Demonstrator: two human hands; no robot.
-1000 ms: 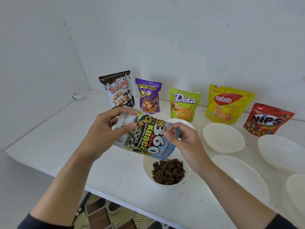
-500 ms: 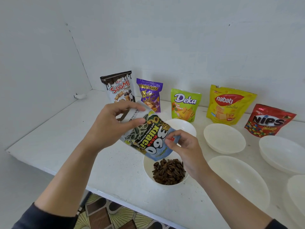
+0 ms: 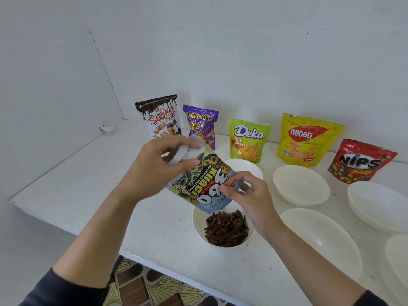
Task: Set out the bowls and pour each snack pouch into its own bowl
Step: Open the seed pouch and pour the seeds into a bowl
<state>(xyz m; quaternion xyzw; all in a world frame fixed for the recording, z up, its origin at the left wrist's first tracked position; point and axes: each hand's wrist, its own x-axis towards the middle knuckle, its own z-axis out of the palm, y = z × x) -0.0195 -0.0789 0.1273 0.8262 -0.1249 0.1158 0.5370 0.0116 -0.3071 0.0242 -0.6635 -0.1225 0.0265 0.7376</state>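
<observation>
I hold a sunflower seed pouch [image 3: 203,184] upside down, its mouth just above a small white bowl [image 3: 197,226] that holds dark seeds [image 3: 226,229]. My left hand [image 3: 154,168] grips the pouch's bottom end. My right hand [image 3: 247,195] pinches the pouch's edge near its mouth. Against the back wall stand several more pouches: Soomi [image 3: 157,117], Wafer Qube [image 3: 201,122], Deka [image 3: 248,140], Nabati [image 3: 305,140] and Nips [image 3: 359,161]. Empty white bowls lie around: one [image 3: 249,165] behind the pouch, one [image 3: 300,184] before Nabati, one [image 3: 320,237] at front right.
More empty white bowls sit at the far right [image 3: 379,206] and at the right frame edge [image 3: 397,255]. The white shelf [image 3: 77,184] ends in a front edge near me, with patterned floor [image 3: 141,286] below. Walls close the left and back.
The pouch has tipped from nearly level to steeply mouth-down over the seed bowl, and my right hand moved lower along its edge. My left hand rose slightly.
</observation>
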